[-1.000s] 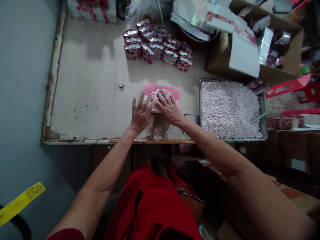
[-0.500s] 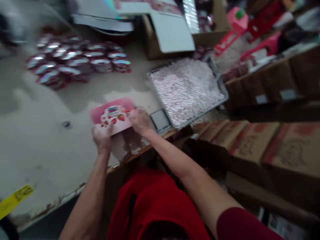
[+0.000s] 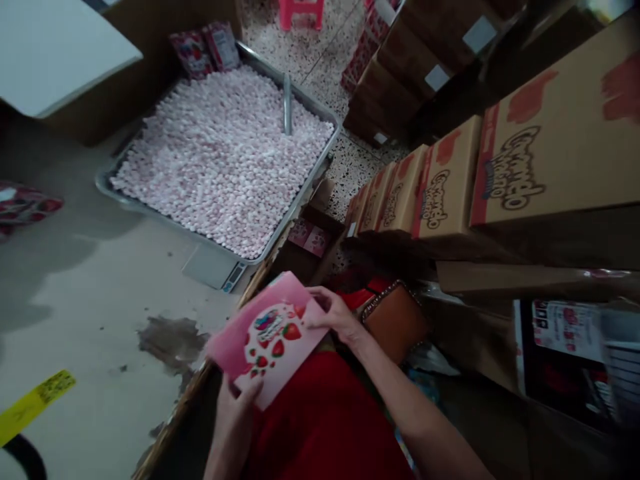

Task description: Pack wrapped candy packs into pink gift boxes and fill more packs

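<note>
The left hand (image 3: pixel 235 407) and right hand (image 3: pixel 333 313) pinch opposite ends of the pink strawberry-printed packaging (image 3: pixel 257 383), thumbs on its face, by the table (image 3: pixel 125 280) edge; a light, even grip should keep it uncreased. Beyond, a metal tray (image 3: pixel 336 127) holds pale pink pellets (image 3: pixel 220 160), a metal tool (image 3: pixel 287 103) resting among them

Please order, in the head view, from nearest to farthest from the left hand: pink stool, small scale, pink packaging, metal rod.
1. Pink packaging: held by the left hand.
2. Small scale: at the tray's near edge.
3. Metal rod: in the tray.
4. Pink stool: beyond the tray.
</note>
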Tool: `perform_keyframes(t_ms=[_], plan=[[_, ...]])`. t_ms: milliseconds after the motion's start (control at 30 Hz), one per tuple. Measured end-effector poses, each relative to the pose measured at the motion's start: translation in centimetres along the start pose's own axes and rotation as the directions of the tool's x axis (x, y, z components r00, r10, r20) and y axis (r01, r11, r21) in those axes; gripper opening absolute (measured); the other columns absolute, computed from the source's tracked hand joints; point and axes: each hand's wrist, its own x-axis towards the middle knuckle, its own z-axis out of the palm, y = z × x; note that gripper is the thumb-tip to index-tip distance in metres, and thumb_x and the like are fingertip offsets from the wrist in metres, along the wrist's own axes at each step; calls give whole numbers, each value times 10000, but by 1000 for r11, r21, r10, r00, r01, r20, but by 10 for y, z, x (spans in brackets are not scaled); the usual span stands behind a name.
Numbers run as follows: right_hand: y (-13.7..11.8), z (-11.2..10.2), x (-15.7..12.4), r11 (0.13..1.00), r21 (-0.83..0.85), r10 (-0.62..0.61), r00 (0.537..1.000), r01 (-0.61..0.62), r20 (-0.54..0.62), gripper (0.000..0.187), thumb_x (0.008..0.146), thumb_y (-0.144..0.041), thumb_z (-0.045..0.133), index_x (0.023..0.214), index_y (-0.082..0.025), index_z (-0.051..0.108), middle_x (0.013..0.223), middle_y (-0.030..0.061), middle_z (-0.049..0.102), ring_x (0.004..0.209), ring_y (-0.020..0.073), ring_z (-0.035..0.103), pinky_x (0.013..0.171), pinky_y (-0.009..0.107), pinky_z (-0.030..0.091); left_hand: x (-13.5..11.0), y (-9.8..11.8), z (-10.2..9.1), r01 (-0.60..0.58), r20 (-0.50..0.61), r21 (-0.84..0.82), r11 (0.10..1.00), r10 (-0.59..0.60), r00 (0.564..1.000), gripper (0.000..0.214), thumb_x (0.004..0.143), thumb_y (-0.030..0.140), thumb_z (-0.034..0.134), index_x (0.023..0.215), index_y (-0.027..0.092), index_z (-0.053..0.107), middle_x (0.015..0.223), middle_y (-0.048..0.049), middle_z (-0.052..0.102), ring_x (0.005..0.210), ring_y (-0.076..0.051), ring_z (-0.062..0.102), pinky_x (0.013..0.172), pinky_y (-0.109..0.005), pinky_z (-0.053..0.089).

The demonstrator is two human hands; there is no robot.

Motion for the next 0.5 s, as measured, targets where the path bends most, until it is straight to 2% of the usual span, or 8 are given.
perform_keyframes(t_ms=[100,167,200,233,267,367,433,500], plan=[[20,-69,20,993,114,57,957,-25,-285,765,467,-300,992,1185,-257,732,1072,39,796,965,244,751,849,357,625,32,-31,83,125,133,-112,986,-109,985,525,540,354,923,1006,270,695,987,-41,804,904,-308,806,755,-386,692],[46,-86,42,977,211,92,824,35,-558,836,492,-325,974,1271,-275,675,1126,53,787,1017,253,758,862,367,644,58,-46,131,150,154,-167,974,-125,980,511,590,318,928,1040,242,697,1030,-52,799,906,-263,804,736,-322,680],[61,-86,54,965,254,119,753,67,-647,850,517,-339,967,1304,-282,649,1156,59,783,1047,256,759,877,371,651,72,-53,152,149,146,-191,970,-122,982,507,625,305,920,1075,234,697,1057,-56,797,917,-245,801,736,-300,672],[76,-83,64,950,301,150,713,89,-685,836,550,-356,960,1318,-280,637,1175,67,783,1067,263,761,887,378,657,85,-58,172,141,129,-211,967,-115,985,506,655,293,911,1108,229,695,1083,-60,796,934,-233,798,746,-287,666],[91,-78,75,929,355,180,712,104,-679,798,588,-376,950,1315,-267,640,1179,77,787,1070,274,766,887,389,665,97,-64,190,131,117,-226,965,-106,987,501,678,285,902,1129,227,691,1107,-63,794,963,-231,795,770,-285,662],[124,-70,116,840,525,232,783,139,-578,631,675,-406,915,1232,-207,694,1114,95,814,990,304,792,841,416,688,136,-75,227,105,151,-212,972,-73,986,463,751,328,868,1163,241,677,1194,-78,779,1097,-255,770,893,-329,648],[138,-81,157,796,594,269,812,115,-518,546,698,-365,899,1176,-167,724,1051,101,827,941,298,801,827,403,690,165,-78,231,62,173,-64,996,-50,984,534,781,390,858,1255,258,650,1254,-101,756,1182,-277,738,983,-381,621],[150,-102,207,788,615,324,836,20,-443,446,727,-306,868,1117,-132,739,972,106,831,907,286,805,833,391,685,192,-82,212,-57,140,197,979,30,990,670,744,418,889,1340,265,622,1314,-130,718,1251,-306,698,1071,-446,574]])
